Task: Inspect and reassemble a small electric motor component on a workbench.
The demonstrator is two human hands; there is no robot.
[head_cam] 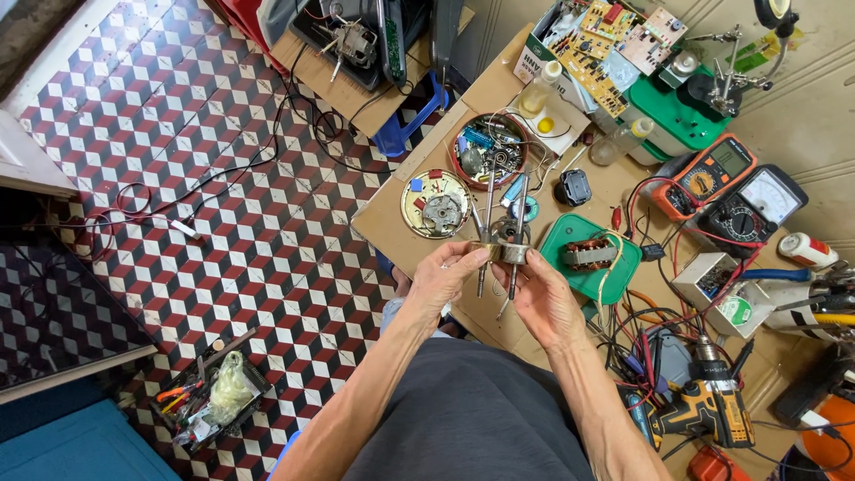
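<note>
Item: small metal motor part (509, 250) with two thin shafts running through it, held over the near edge of the cardboard-covered bench (392, 214)

Your left hand (443, 278): fingers curled narrow, thumb and fingertips pinching the left side of the part

Your right hand (545, 303): fingers half closed around the right side of the same part, thumb on top

Placed relative to the motor part:
- just behind it to the left, a round cream housing plate (435, 204) with a grey hub, flat on the bench
- behind it, a red-rimmed bowl (489, 151) of loose metal pieces
- just to its right, a green tray (590, 258) carrying a copper-wound stator (588, 256)
- farther right and behind, an orange multimeter (704, 176) and a black analogue meter (753, 207), touching side by side
- near right, below your right forearm, a yellow-and-black cordless drill (704, 408) among tangled leads
- well to the left, down on the chequered tile floor (240, 232), a tray of hand tools (209, 401)
</note>
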